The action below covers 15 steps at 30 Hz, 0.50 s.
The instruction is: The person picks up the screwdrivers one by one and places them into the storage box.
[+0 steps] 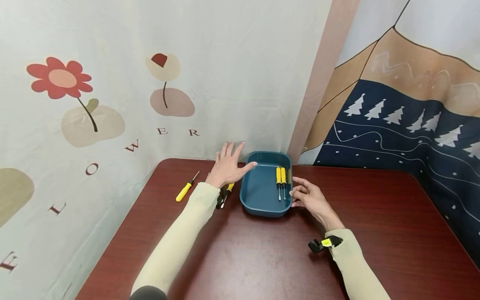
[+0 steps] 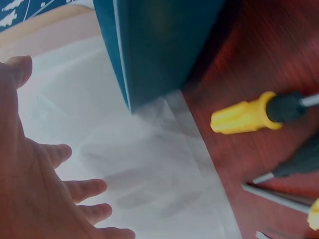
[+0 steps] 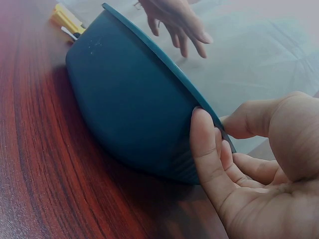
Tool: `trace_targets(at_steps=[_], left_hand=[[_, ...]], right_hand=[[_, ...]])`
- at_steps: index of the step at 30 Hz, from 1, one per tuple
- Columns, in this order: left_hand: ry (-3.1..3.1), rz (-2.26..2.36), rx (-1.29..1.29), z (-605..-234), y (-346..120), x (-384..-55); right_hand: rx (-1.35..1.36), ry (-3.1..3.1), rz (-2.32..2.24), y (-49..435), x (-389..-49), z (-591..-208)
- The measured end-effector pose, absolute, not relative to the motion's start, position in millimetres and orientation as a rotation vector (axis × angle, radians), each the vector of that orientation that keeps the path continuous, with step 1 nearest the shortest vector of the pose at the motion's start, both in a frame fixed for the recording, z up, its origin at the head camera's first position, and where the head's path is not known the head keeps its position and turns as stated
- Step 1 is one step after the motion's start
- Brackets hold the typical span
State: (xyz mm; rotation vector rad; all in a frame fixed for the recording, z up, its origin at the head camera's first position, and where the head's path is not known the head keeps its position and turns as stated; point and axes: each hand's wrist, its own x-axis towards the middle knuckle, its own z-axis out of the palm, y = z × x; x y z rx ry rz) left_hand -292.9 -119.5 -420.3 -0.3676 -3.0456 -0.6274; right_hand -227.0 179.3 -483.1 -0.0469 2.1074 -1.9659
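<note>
A blue plastic bin [image 1: 262, 211] stands near the back of the table. Two yellow-handled screwdrivers [image 1: 281, 177] lie side by side in its right part. My right hand [image 1: 312, 201] holds the bin's right rim, thumb and fingers about the edge in the right wrist view. Fingers spread and straight, my left hand [image 1: 226, 166] hovers over the bin's back left corner and holds nothing. Under the left wrist, a yellow-and-black screwdriver [image 1: 230, 188] is partly hidden. Farther left lies another yellow screwdriver [image 1: 183, 192]. Dark-handled tools [image 2: 299, 159] show beside them in the left wrist view.
The reddish-brown wooden table [image 1: 255, 258] meets a pale printed curtain [image 1: 240, 83] at its back edge. A dark blue curtain with white trees [image 1: 393, 137] hangs along the right side.
</note>
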Motion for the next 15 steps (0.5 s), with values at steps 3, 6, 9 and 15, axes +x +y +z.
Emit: trace_targets(at_steps=[3, 6, 9, 15], left_hand=[[-3.050, -0.648, -0.335, -422.3, -129.7, -292.7], [-3.049, -0.677, -0.306, -423.0, -138.9, -292.8], [-3.043, -0.710, -0.272, -422.9, -147.2, -293.1], [-3.020, -0.796, -0.213, -424.4, -165.7, -292.2]], right_hand=[[-0.031, 2.111, -1.963, 178.6, -226.4, -483.3], [-0.022, 2.119, -1.952, 178.5, -226.3, -483.8], [-0.015, 2.125, -1.952, 178.1, -226.3, -483.7], [-0.029, 2.132, -1.959, 176.4, -226.5, -482.9]])
